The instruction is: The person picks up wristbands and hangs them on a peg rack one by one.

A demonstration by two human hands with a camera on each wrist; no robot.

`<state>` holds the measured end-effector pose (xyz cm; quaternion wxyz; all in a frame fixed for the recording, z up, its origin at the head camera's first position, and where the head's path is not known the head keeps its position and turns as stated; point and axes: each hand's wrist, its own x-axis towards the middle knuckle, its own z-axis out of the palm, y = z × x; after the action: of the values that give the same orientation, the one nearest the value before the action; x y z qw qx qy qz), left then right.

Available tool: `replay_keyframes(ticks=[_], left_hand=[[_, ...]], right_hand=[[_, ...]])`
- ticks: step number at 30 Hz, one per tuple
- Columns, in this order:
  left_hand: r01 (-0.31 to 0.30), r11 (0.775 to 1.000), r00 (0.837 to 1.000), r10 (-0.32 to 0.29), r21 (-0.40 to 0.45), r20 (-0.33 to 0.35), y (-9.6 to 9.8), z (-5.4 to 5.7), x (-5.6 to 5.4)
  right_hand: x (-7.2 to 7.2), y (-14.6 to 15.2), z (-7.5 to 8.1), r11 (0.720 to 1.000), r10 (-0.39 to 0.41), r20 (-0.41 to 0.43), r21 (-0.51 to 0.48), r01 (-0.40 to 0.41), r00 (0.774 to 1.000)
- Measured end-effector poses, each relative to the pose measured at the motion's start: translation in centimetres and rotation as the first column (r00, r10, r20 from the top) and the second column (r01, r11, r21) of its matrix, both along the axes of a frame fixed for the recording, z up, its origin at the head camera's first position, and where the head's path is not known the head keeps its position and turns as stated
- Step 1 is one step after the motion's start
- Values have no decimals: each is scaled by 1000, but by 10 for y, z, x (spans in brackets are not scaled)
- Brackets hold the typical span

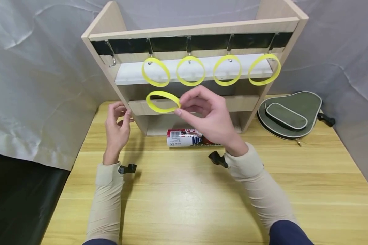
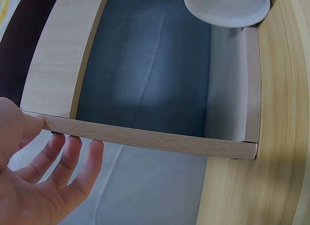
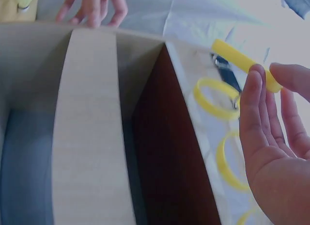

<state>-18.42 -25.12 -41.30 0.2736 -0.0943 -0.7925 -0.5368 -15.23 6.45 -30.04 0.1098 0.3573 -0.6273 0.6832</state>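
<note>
My right hand (image 1: 211,117) pinches a yellow wristband (image 1: 161,111) between thumb and fingertips, in the air before the wooden shelf (image 1: 196,30). In the right wrist view this wristband (image 3: 237,58) is seen edge-on, near a metal hook. Along the shelf's black strip hang several hooks; the leftmost hook (image 1: 113,62) is bare, and the others each carry a yellow wristband, such as the wristband (image 1: 190,83) at mid-row. With the thumb at the front edge and fingers behind, my left hand (image 1: 117,131) holds the shelf's left side panel (image 2: 145,137).
A printed red and white cylinder (image 1: 182,140) lies on its side at the shelf's foot. To the right, a dark green paddle-shaped case (image 1: 309,105) rests on the wooden table (image 1: 178,197). Grey cloth (image 1: 43,85) hangs behind and at both sides.
</note>
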Motion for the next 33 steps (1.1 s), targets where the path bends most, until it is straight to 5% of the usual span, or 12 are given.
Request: replay_keyframes(ticks=[20, 33], left_hand=[[-5, 1000, 1000, 5, 18, -2, 1, -1, 1], [-11, 1000, 1000, 11, 19, -2, 1, 1, 1]], right_hand=[[-19, -93, 38, 982, 69, 57, -177, -58, 996], [-17, -111, 31, 988, -141, 46, -63, 144, 989]])
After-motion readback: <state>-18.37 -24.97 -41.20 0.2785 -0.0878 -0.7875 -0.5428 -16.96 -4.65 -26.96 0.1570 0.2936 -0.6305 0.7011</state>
